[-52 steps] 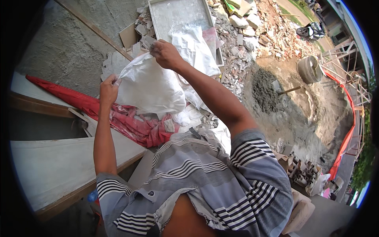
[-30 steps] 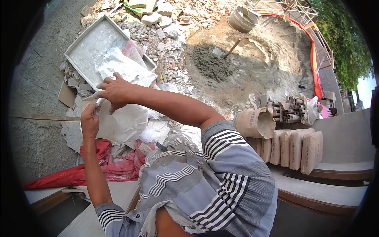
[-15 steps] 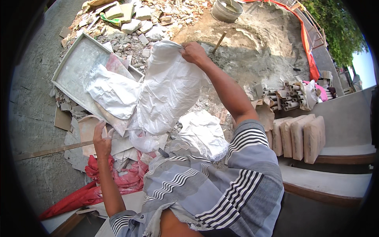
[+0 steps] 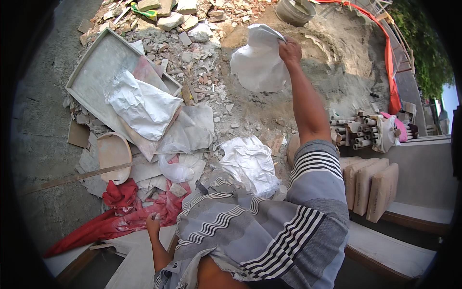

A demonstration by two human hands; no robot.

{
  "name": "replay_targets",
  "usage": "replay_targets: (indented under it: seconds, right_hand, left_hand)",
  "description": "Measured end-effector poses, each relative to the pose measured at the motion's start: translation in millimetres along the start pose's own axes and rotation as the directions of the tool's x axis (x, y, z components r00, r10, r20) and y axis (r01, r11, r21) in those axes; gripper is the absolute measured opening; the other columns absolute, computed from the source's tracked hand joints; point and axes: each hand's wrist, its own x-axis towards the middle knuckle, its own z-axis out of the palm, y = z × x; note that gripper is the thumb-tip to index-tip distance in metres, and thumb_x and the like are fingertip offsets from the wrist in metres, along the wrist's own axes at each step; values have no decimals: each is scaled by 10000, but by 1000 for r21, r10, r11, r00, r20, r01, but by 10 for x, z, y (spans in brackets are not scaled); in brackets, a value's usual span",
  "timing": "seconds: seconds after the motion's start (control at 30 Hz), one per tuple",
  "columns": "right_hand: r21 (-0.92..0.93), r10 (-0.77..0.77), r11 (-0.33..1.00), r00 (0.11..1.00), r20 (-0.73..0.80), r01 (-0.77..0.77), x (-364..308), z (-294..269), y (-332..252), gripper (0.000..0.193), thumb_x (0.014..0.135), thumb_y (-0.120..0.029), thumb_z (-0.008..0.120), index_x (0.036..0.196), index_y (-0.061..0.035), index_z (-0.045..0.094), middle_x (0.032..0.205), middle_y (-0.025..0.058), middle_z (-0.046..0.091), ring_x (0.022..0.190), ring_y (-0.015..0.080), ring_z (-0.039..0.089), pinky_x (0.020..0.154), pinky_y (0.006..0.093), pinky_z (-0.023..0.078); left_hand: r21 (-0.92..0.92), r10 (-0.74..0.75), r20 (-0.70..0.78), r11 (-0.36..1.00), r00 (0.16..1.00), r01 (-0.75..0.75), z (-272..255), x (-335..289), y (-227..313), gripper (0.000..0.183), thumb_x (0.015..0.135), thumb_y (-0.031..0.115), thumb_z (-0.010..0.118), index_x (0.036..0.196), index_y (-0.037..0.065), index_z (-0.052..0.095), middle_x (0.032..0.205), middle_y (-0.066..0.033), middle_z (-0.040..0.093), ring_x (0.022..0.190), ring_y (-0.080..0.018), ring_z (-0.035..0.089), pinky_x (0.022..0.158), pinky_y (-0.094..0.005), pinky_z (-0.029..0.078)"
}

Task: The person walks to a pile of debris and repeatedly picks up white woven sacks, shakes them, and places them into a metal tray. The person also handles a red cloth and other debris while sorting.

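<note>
My right hand reaches far forward with its fingers closed on the edge of a white woven sack. The sack hangs, billowed out, above the grey sand and rubble. My left hand is low at the left, close to a dusty red cloth; its fingers look loosely curled and apart, with nothing visible in them. Another white sack lies across a shallow grey tray. A third crumpled white sack is on the ground just ahead of my body.
A long wooden strip crosses a pinkish oval lid-like piece. Clear plastic lies beside it. Broken rubble and a metal bucket are farther off. At right are stacked pipes and brown paper bags.
My right hand has swung the white sack forward and to the right, off the tray's side. My left hand has drawn back down toward my body, away from the oval piece.
</note>
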Motion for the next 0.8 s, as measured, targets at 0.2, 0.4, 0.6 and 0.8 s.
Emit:
replay_targets:
  seconds: [0.2,0.4,0.6,0.8]
  right_hand:
    - [60,31,998,990,-135,-23,284,143,335,302,890,-372,602,1022,-114,689,1016,172,693,1007,369,643,852,469,488]
    - [-138,-87,986,995,54,94,372,186,677,265,869,-307,606,1020,-102,684,1048,186,688,1024,386,638,877,468,494]
    - [11,-116,993,993,-16,116,256,300,944,257,862,-288,637,962,-55,681,955,216,683,938,400,645,817,464,492]
    - [-44,-77,996,990,119,83,168,532,1075,265,857,-298,673,959,-55,692,922,207,684,888,394,651,770,447,490]
  left_hand:
    - [-76,-333,83,938,939,339,259,-508,-396,281,911,203,697,1051,-38,664,926,-99,692,752,-134,624,644,-291,488]
    - [-76,-276,68,957,959,281,389,-597,-350,282,933,206,667,1059,-46,662,887,-79,685,717,-138,611,649,-299,499]
    - [-96,-221,62,969,973,226,323,-454,-87,259,929,205,672,1068,-14,667,859,-42,654,740,-121,584,695,-281,481]
    - [-74,-118,51,990,992,122,239,-308,139,255,927,203,676,1057,-16,674,875,-41,657,752,-121,574,694,-282,468]
